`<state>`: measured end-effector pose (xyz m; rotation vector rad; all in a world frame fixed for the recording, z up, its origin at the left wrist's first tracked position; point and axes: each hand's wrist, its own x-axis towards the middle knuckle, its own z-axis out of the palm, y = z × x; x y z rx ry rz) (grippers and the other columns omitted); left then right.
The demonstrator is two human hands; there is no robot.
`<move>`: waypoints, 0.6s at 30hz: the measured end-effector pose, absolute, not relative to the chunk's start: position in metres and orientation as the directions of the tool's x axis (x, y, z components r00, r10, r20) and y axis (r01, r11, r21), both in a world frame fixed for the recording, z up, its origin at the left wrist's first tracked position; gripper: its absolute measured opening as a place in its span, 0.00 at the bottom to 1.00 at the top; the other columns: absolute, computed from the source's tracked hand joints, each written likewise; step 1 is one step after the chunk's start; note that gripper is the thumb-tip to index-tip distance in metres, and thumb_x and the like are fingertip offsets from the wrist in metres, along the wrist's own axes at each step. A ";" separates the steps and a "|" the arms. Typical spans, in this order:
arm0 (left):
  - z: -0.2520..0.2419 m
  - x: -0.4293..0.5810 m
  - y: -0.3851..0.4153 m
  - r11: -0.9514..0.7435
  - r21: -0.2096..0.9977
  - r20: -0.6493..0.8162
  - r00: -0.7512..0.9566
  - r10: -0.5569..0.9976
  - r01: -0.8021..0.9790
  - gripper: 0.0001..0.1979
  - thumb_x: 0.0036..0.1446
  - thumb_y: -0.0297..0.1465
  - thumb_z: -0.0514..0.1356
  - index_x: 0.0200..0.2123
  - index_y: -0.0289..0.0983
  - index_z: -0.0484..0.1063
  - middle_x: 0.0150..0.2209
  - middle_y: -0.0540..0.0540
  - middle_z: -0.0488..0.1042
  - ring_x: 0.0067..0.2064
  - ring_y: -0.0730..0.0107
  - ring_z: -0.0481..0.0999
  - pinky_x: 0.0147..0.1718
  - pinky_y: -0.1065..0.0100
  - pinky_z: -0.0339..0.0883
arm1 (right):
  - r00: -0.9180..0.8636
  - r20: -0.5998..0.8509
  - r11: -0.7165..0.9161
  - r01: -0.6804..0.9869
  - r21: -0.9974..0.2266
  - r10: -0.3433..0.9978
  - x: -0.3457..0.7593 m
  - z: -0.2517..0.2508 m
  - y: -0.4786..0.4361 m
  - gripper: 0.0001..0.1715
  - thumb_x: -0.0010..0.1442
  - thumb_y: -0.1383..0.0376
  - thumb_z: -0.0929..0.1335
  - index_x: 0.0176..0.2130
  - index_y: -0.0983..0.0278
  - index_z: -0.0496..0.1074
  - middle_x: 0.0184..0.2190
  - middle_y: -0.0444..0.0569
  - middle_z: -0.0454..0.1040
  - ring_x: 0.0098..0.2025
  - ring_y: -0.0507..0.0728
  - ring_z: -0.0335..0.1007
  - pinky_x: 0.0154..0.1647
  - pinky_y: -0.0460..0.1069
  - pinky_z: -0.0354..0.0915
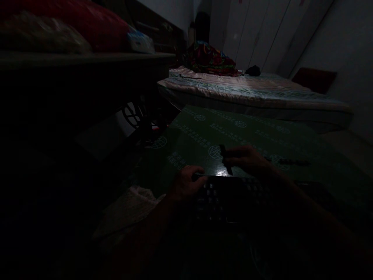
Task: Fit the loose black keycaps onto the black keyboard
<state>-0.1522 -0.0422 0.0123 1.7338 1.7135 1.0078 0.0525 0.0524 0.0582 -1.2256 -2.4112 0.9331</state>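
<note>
In the dim head view, my left hand [188,181] grips the upper left corner of a dark keyboard-like board [211,202] with rows of small key-shaped pieces. Its thumb and fingers close over the edge. My right hand [247,158] pinches a narrow dark bar [226,160], tilted and held just above the board's far edge. Most of the board's middle and near side is lost in shadow, so its exact kind is hard to make out.
A green printed sheet [201,134] covers the table. A row of small dark pieces [294,161] lies at right. Crumpled pale cloth [131,206] sits left of my forearm. Beyond stands a bed [256,87]; a loaded shelf [87,58] rises on the left.
</note>
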 end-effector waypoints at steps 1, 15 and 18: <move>0.014 -0.152 -0.043 -0.092 0.799 0.164 -0.069 0.984 0.594 0.12 0.48 0.37 0.61 0.36 0.38 0.76 0.39 0.44 0.78 0.42 0.61 0.76 0.42 0.63 0.69 | -0.601 -0.053 0.317 0.491 -0.812 0.797 0.053 0.060 0.042 0.17 0.56 0.61 0.66 0.42 0.67 0.75 0.34 0.48 0.77 0.34 0.54 0.73 0.36 0.47 0.65; 0.038 -0.143 -0.059 0.094 0.986 -0.090 0.034 0.995 -0.134 0.16 0.40 0.36 0.69 0.33 0.34 0.77 0.25 0.50 0.75 0.26 0.74 0.72 0.28 0.72 0.65 | -0.650 -0.285 -0.498 -0.166 -0.851 0.704 0.041 0.036 -0.041 0.23 0.45 0.61 0.76 0.42 0.64 0.77 0.31 0.48 0.77 0.29 0.51 0.72 0.32 0.46 0.65; 0.038 -0.140 -0.059 0.142 0.974 -0.130 0.081 0.988 -0.176 0.17 0.38 0.37 0.70 0.32 0.33 0.77 0.23 0.51 0.74 0.24 0.77 0.70 0.25 0.74 0.63 | -0.654 -0.281 -0.538 -0.230 -0.811 0.702 0.040 0.033 -0.049 0.21 0.45 0.62 0.76 0.41 0.65 0.77 0.29 0.48 0.77 0.28 0.51 0.72 0.31 0.46 0.66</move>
